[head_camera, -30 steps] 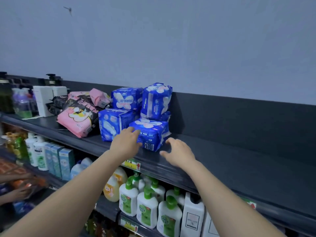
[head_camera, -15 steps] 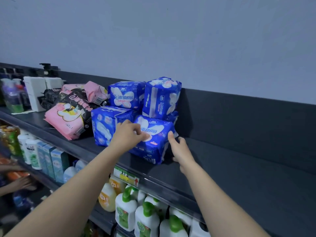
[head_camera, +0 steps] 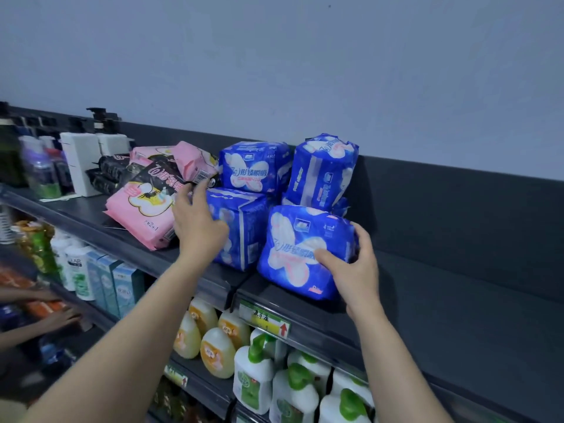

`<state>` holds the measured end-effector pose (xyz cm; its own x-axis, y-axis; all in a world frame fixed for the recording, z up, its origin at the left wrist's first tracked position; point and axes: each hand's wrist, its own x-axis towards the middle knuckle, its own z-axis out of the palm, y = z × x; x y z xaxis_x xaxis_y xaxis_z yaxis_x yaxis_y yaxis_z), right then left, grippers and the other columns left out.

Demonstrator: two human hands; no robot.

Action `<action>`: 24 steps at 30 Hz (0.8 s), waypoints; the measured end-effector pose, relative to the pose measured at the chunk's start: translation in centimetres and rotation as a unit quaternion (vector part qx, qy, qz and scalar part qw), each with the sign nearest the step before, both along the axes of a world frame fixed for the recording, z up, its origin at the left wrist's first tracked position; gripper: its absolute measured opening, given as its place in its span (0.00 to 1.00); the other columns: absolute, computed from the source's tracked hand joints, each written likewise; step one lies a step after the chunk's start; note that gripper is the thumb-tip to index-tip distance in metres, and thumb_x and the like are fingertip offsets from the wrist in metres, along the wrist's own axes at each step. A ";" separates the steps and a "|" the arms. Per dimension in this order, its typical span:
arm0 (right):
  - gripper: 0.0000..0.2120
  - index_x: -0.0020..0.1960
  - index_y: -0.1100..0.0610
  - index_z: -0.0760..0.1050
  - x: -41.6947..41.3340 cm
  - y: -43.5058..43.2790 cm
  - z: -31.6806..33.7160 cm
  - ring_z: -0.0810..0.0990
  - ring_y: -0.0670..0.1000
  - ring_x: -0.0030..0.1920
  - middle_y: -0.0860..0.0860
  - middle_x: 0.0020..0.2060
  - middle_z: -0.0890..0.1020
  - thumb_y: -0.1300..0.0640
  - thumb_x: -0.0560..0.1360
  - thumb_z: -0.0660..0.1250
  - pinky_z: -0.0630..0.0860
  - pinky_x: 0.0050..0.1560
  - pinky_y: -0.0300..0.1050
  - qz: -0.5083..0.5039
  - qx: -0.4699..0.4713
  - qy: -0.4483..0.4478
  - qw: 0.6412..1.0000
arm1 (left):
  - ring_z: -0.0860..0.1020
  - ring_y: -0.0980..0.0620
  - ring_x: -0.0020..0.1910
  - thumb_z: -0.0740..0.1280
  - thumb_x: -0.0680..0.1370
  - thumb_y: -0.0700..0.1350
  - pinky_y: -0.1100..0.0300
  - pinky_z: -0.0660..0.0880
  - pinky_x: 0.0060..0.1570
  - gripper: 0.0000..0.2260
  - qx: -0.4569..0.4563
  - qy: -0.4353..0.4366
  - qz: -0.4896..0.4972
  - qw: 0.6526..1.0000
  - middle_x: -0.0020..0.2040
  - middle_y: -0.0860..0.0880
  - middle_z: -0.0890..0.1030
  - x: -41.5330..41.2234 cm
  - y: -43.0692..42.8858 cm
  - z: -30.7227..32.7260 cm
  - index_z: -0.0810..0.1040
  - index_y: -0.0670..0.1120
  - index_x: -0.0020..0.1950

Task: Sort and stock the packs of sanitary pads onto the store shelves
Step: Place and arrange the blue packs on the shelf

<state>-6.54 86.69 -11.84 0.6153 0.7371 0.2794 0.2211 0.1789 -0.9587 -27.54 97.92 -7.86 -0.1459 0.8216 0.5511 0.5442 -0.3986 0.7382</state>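
Moved since half a second ago: left hand (head_camera: 198, 222) has gone off the front blue pack (head_camera: 299, 248) to its 9 o'clock, and the pack now stands face-forward.
Left hand: fingers straight and spread, flat against the second blue pack (head_camera: 244, 227).
Right hand (head_camera: 355, 270): grips the front blue pack's right end, thumb on its face, fingers curled round the edge.
Front blue pack: on the top shelf (head_camera: 442, 300), near its front lip.
Upper blue packs (head_camera: 323, 172): stacked at 12 o'clock.
Pink packs (head_camera: 137, 209): 10 o'clock.
Soap bottles (head_camera: 253, 380): shelf below, 6 o'clock.
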 end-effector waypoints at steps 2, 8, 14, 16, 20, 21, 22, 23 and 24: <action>0.36 0.60 0.32 0.68 0.1 -0.7 0.0 0.80 0.49 0.57 0.44 0.59 0.78 0.44 0.54 0.75 0.78 0.57 0.56 -0.015 -0.001 -0.022 1.000 | 0.64 0.42 0.71 0.69 0.69 0.34 0.45 0.66 0.69 0.43 -0.135 -0.112 -0.059 0.983 0.74 0.42 0.60 -1.4 2.5 0.5 0.52 0.50 0.79; 0.36 0.60 0.32 0.67 0.0 -1.7 0.1 0.79 0.46 0.57 0.44 0.60 0.76 0.44 0.54 0.74 0.78 0.58 0.55 -0.045 0.010 -0.034 0.998 | 0.81 0.45 0.44 0.76 0.69 0.36 0.44 0.79 0.50 0.15 -0.195 -0.237 -0.161 0.938 0.52 0.43 0.82 -1.5 4.1 -1.5 0.74 0.44 0.51; 0.35 0.59 0.35 0.67 -0.1 -1.2 0.3 0.79 0.48 0.56 0.44 0.58 0.77 0.44 0.53 0.71 0.79 0.55 0.56 -0.064 0.000 -0.028 0.998 | 0.71 0.51 0.37 0.71 0.72 0.34 0.56 0.72 0.43 0.10 0.053 -0.075 -0.103 0.990 0.39 0.46 0.75 0.0 3.3 -2.4 0.71 0.44 0.39; 0.34 0.59 0.35 0.67 -0.2 -1.2 0.3 0.80 0.49 0.55 0.45 0.58 0.77 0.43 0.53 0.70 0.80 0.53 0.56 -0.081 0.002 -0.029 0.996 | 0.70 0.54 0.42 0.68 0.72 0.29 0.62 0.71 0.43 0.09 0.184 -0.022 -0.101 0.977 0.45 0.47 0.75 -0.4 2.6 -2.4 0.72 0.40 0.39; 0.32 0.61 0.39 0.68 -0.9 -1.4 0.6 0.78 0.48 0.55 0.45 0.59 0.75 0.48 0.58 0.71 0.79 0.52 0.55 -0.113 0.015 -0.035 0.993 | 0.72 0.53 0.53 0.68 0.67 0.29 0.67 0.69 0.49 0.09 0.228 0.091 -0.173 0.954 0.56 0.43 0.75 -2.0 1.3 -4.5 0.70 0.40 0.36; 0.31 0.62 0.40 0.68 -1.0 -1.3 0.5 0.77 0.48 0.55 0.45 0.59 0.74 0.51 0.61 0.73 0.79 0.53 0.54 -0.120 0.020 -0.038 0.992 | 0.72 0.52 0.54 0.68 0.66 0.34 0.67 0.68 0.51 0.07 0.208 0.094 -0.190 0.955 0.56 0.44 0.74 -2.6 1.1 -5.0 0.70 0.42 0.35; 0.30 0.63 0.42 0.68 -1.1 -1.2 0.5 0.76 0.48 0.54 0.45 0.59 0.73 0.54 0.63 0.74 0.78 0.55 0.54 -0.125 0.024 -0.039 0.991 | 0.73 0.51 0.55 0.67 0.66 0.40 0.65 0.68 0.53 0.06 0.184 0.083 -0.201 0.959 0.55 0.45 0.74 -3.2 0.9 -5.4 0.70 0.43 0.34; 0.30 0.63 0.43 0.69 -1.2 -1.1 0.5 0.75 0.47 0.54 0.45 0.58 0.72 0.58 0.65 0.74 0.77 0.56 0.53 -0.128 0.029 -0.042 0.990 | 0.73 0.51 0.54 0.66 0.67 0.45 0.61 0.68 0.53 0.08 0.159 0.057 -0.208 0.964 0.53 0.46 0.74 -3.5 0.8 -5.6 0.70 0.44 0.32; 0.30 0.63 0.44 0.68 -1.4 -1.0 0.4 0.74 0.47 0.53 0.45 0.58 0.72 0.59 0.66 0.73 0.76 0.57 0.53 -0.131 0.030 -0.043 0.990 | 0.74 0.50 0.50 0.65 0.68 0.50 0.57 0.69 0.50 0.12 0.132 0.018 -0.208 0.969 0.49 0.47 0.75 -3.8 0.6 -5.6 0.70 0.43 0.31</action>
